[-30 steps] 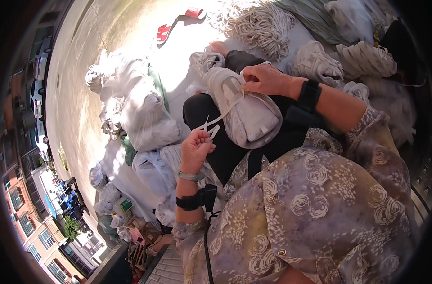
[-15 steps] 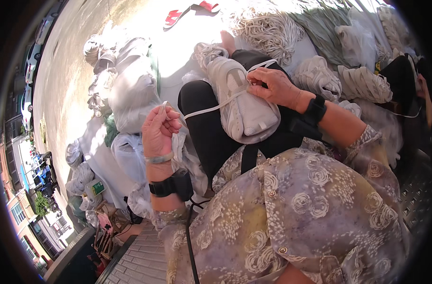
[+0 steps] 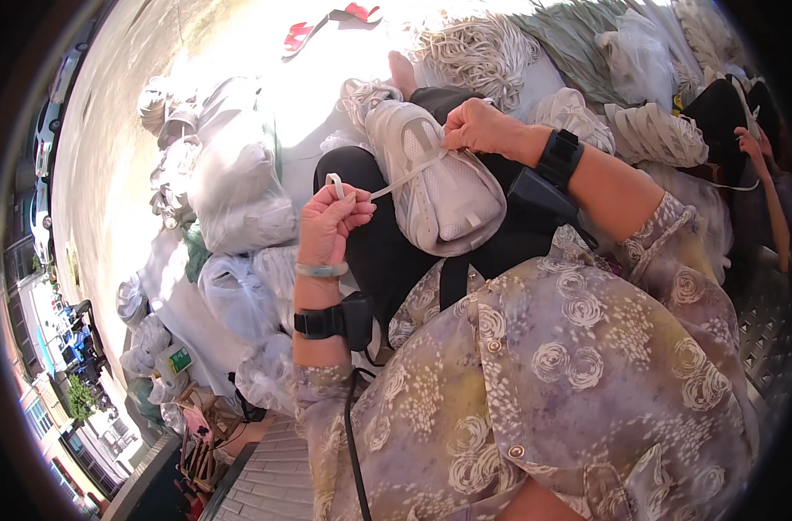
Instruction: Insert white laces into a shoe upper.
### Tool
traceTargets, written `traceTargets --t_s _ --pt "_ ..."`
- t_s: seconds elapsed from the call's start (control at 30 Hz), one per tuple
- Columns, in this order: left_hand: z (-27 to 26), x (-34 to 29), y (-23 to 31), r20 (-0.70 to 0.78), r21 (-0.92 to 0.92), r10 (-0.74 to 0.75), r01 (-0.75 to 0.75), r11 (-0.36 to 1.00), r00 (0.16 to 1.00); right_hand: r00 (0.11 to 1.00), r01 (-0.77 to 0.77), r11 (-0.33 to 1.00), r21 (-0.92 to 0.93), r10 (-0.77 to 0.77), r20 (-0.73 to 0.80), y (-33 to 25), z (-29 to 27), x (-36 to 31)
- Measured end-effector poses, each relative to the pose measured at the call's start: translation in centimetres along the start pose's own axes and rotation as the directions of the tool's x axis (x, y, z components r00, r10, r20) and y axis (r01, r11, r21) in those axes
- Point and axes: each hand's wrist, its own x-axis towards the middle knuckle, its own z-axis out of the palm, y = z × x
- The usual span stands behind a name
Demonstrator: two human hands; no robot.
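Observation:
A pale grey-white shoe upper [image 3: 452,200] lies across my black-trousered lap, its heel end toward me. A flat white shoelace [image 3: 402,181] runs over it from one side to the other. My left hand [image 3: 331,221] is closed in a pinch on the lace, left of the upper, with a short loose end sticking up above the fingers. My right hand [image 3: 483,130] pinches the lace at the upper's right edge. Beyond the upper's far end sits a bunch of pale strips or laces [image 3: 366,97]; whether they join it I cannot tell.
A heap of white laces [image 3: 483,56] lies at the back. Stacked shoe uppers [image 3: 656,135] are on the right, near a co-worker's hand [image 3: 750,143]. Plastic-wrapped bundles [image 3: 240,191] stand at the left. A red-and-black strap [image 3: 331,22] is on the ground farther off.
My left hand has come right, closer to the upper, shortening the lace between my hands. The right hand has moved slightly up and left, and its loop of lace no longer shows.

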Motion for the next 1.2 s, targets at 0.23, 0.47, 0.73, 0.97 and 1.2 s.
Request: traceTargets --t_s 0.23,0.47,0.73,0.97,1.2 --pt "0.8 0.6 1.2 0.049 0.288 0.017 -0.03 0.957 0.999 0.999 0.033 0.998 0.044 -0.031 -0.042 0.6 -0.1 -0.6" --pt "6.1 2.8 0.8 0.418 0.682 0.238 -0.476 0.555 0.876 0.997 -0.052 0.916 0.397 0.073 -0.039 0.5 -0.2 -1.8" --pt "9.6 3.4 1.2 0.671 0.729 0.146 -0.611 -0.308 0.727 0.975 0.211 0.855 0.474 -0.148 -0.166 1.0 1.7 -2.0" --pt "8.8 2.9 0.6 0.588 0.806 0.309 -0.571 -0.153 0.747 0.964 0.233 0.883 0.408 -0.155 -0.215 1.1 2.2 -1.9" --pt "7.5 3.8 -0.2 0.469 0.83 0.335 -0.538 0.151 0.817 0.928 0.338 0.875 0.347 -0.249 -0.277 1.8 2.8 -1.7"
